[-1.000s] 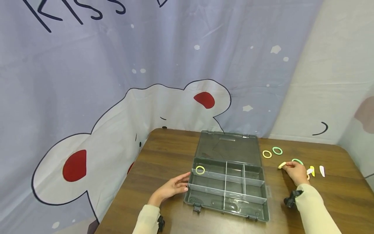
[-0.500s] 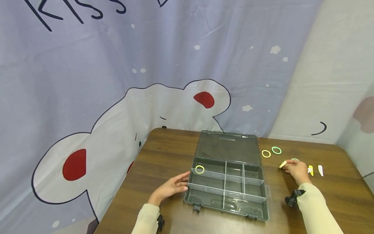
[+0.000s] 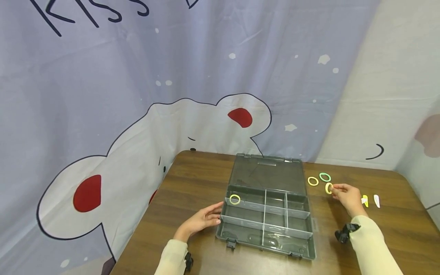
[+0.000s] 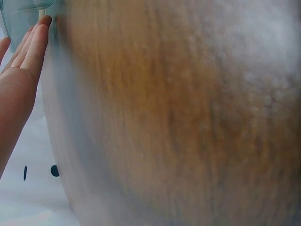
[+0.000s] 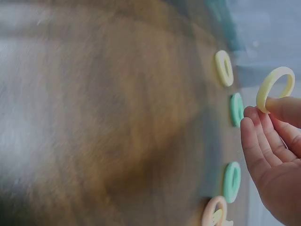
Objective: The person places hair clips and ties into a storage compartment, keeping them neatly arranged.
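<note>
My right hand (image 3: 348, 199) pinches a pale yellow hair tie (image 5: 264, 92) between thumb and fingertips, holding it raised and turned on edge. Just behind it in the head view lie another yellow hair tie (image 3: 313, 185) and a green hair tie (image 3: 325, 180). To the left, a grey translucent compartment box (image 3: 245, 231) stands with its lid (image 3: 268, 173) laid back. One yellow hair tie (image 3: 230, 199) sits in its back left compartment. My left hand (image 3: 201, 220) has its fingers extended, fingertips right at the box's left edge.
Beyond the right hand are a yellow hair clip (image 3: 366, 202) and a white hair clip (image 3: 377, 201). The right wrist view also shows a second green hair tie (image 5: 232, 182) and a peach hair tie (image 5: 207, 214). A printed curtain (image 3: 192, 57) hangs behind the table.
The yellow hair tie in my right hand has risen slightly and turned so its ring shows. The right hand now covers the second green tie in the head view. The left hand stays put.
</note>
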The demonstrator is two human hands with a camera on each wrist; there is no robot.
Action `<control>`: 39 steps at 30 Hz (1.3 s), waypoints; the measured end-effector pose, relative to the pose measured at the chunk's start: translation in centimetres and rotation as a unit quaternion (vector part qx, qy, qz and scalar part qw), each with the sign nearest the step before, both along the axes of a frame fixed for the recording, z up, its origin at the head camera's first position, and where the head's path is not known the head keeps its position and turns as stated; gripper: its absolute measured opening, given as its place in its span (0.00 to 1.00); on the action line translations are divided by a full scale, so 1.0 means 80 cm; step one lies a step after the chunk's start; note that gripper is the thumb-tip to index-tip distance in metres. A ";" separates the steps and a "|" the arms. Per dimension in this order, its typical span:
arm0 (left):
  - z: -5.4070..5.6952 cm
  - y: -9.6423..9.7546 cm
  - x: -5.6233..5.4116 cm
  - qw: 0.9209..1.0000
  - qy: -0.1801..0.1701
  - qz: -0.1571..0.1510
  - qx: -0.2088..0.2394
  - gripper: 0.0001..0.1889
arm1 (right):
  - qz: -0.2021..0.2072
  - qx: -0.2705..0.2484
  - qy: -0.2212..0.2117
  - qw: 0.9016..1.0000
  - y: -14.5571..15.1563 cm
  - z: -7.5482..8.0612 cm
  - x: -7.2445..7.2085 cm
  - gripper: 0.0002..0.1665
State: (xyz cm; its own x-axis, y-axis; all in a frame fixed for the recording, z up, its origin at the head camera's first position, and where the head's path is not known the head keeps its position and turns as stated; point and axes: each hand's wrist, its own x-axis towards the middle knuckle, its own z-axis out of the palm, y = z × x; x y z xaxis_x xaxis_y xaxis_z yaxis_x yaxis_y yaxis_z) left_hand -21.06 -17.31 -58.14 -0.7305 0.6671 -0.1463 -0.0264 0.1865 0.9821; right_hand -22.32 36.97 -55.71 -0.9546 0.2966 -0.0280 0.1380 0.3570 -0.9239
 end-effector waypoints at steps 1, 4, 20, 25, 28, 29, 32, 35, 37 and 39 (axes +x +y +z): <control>0.000 0.000 0.000 1.000 0.000 0.001 -0.001 0.35 | 0.000 -0.003 0.005 1.000 -0.001 0.003 0.000 0.20; 0.001 0.001 0.001 1.000 -0.001 0.003 -0.003 0.35 | 0.001 -0.018 0.019 1.000 -0.006 0.011 0.000 0.21; -0.001 -0.001 0.001 1.000 0.005 0.001 -0.010 0.35 | 0.020 -0.082 0.091 0.992 -0.054 0.045 -0.001 0.22; -0.002 -0.001 0.000 1.000 0.006 0.002 -0.007 0.35 | 0.032 -0.082 0.100 0.991 -0.073 0.051 -0.005 0.22; -0.002 -0.001 0.000 1.000 0.004 0.004 -0.009 0.35 | 0.034 -0.077 0.102 0.991 -0.086 0.051 -0.007 0.22; -0.002 -0.001 0.001 1.000 0.004 0.004 -0.011 0.35 | 0.036 -0.070 0.101 0.992 -0.091 0.052 -0.008 0.22; -0.002 -0.001 0.001 1.000 0.006 0.004 -0.015 0.35 | 0.046 -0.067 0.104 0.991 -0.105 0.054 -0.011 0.22; -0.001 -0.001 0.002 1.000 0.006 0.005 -0.013 0.35 | 0.056 -0.073 0.110 0.990 -0.121 0.058 -0.013 0.21; -0.001 -0.001 0.001 1.000 0.004 0.005 -0.011 0.35 | 0.058 -0.080 0.110 0.989 -0.131 0.060 -0.015 0.21; -0.001 -0.001 0.001 1.000 0.004 0.006 -0.010 0.35 | 0.059 -0.089 0.106 0.989 -0.141 0.061 -0.016 0.20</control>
State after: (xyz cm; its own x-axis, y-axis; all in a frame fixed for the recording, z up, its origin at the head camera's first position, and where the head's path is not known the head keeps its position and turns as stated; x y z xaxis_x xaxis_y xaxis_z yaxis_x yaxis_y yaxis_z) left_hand -20.98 -17.37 -58.24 -0.7397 0.6550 -0.1545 -0.0216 0.2063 0.9782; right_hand -23.63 25.68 -50.81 -0.9725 0.1903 0.1340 -0.0978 0.1882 -0.9772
